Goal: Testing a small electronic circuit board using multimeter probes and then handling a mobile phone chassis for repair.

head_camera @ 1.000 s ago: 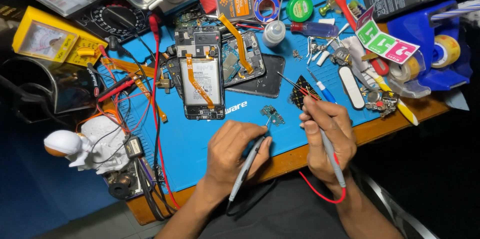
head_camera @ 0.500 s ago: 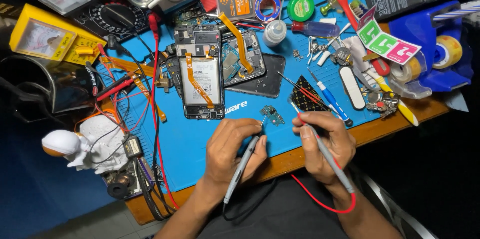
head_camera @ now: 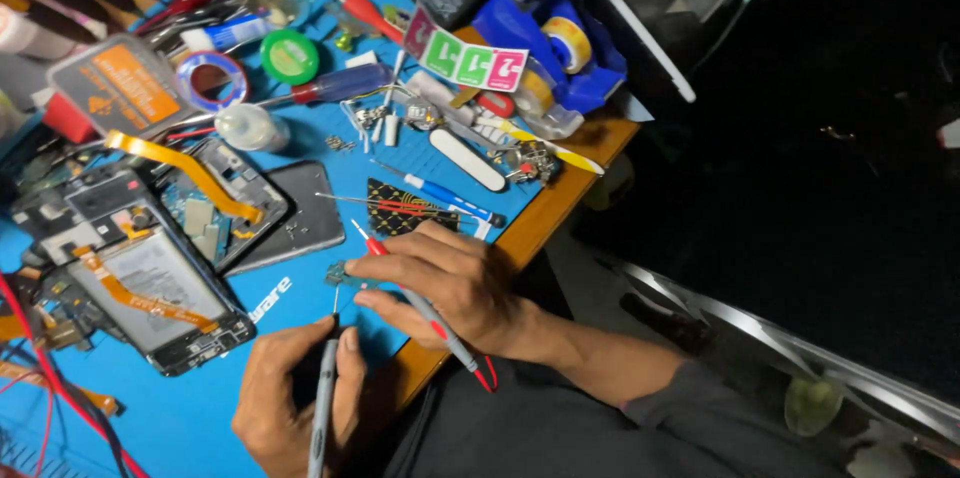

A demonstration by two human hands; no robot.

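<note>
My left hand (head_camera: 290,393) grips a grey and black test probe (head_camera: 325,393), its thin tip pointing up toward a small green circuit piece (head_camera: 340,273) on the blue work mat (head_camera: 200,408). My right hand (head_camera: 450,283) holds a red test probe (head_camera: 425,308), its red tip near the same piece. An opened phone (head_camera: 150,283) with a battery and an orange flex cable lies to the left. A second opened phone frame (head_camera: 225,208) and a grey back cover (head_camera: 305,213) sit beside it.
Above my right hand lie a black patterned board (head_camera: 400,208), a blue pen tool (head_camera: 440,195), a white oblong case (head_camera: 465,158), small parts, screwdrivers, a green tape roll (head_camera: 290,56) and a blue tape dispenser (head_camera: 560,33). Red leads (head_camera: 40,378) cross the left mat. The wooden table edge (head_camera: 560,193) runs diagonally at right.
The view has swung left and closer, so the mat now fills the left side. Both hands keep their probes and have drawn together over the small circuit piece.
</note>
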